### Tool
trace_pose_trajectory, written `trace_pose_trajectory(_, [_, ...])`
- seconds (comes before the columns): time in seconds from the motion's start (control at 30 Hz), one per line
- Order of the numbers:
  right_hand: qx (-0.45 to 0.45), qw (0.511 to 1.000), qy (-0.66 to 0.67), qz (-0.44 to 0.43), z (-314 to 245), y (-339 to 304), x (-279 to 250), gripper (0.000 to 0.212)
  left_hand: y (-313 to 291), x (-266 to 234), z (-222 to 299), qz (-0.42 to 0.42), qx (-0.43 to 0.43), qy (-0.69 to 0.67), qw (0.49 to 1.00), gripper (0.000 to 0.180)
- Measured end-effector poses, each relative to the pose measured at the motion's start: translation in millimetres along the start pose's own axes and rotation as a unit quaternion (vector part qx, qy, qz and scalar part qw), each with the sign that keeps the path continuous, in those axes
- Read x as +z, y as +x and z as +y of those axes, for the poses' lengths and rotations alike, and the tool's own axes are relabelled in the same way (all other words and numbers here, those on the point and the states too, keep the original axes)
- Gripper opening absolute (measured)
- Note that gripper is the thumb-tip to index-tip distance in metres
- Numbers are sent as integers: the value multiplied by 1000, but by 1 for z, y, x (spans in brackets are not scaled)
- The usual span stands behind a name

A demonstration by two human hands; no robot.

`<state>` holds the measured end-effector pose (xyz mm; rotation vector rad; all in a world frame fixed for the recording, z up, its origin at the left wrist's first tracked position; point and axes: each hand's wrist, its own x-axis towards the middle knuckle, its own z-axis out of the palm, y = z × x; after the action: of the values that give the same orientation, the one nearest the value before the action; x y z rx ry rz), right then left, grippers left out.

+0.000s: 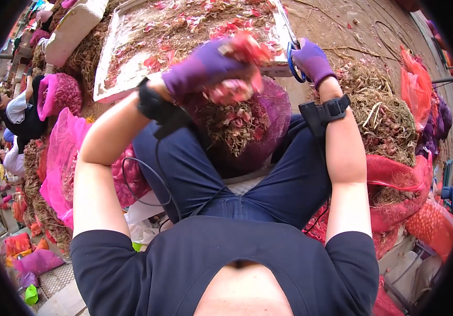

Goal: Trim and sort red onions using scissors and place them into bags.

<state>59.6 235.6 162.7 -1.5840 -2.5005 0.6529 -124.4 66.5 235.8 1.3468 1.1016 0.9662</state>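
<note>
My left hand (205, 66), in a purple glove, is closed round a bunch of reddish bulbs (232, 90) with papery skins. Motion smears it, so the kind of bulb is hard to make out. My right hand (315, 59), also gloved in purple, grips scissors by their blue handles (294, 66). The blades point away from me, along the right edge of a white foam tray (103, 79) strewn with dry stems and red skins. Below my left hand, between my knees, stands a purple mesh bag (276, 105) with dry-stemmed bulbs (237, 129) in it.
A heap of dry-stemmed bulbs (379, 105) lies to the right, beside red mesh bags (400, 181). On the left are a pink mesh bag (61, 147) and a filled pink sack (63, 95). Another person (24, 108) sits at the far left. A black cable (142, 160) loops by my left thigh.
</note>
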Motion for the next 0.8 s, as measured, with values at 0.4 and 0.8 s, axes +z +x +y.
trace_pose_trajectory(0.4, [-22, 1000, -3, -8, -7, 2, -2, 38, 15, 84, -214, -226, -176, 550, 784, 40])
trace_pose_trajectory(0.8, [0, 1000, 10, 1, 0, -5, -5, 33, 11, -18, -23, -10, 16, 355, 935, 48])
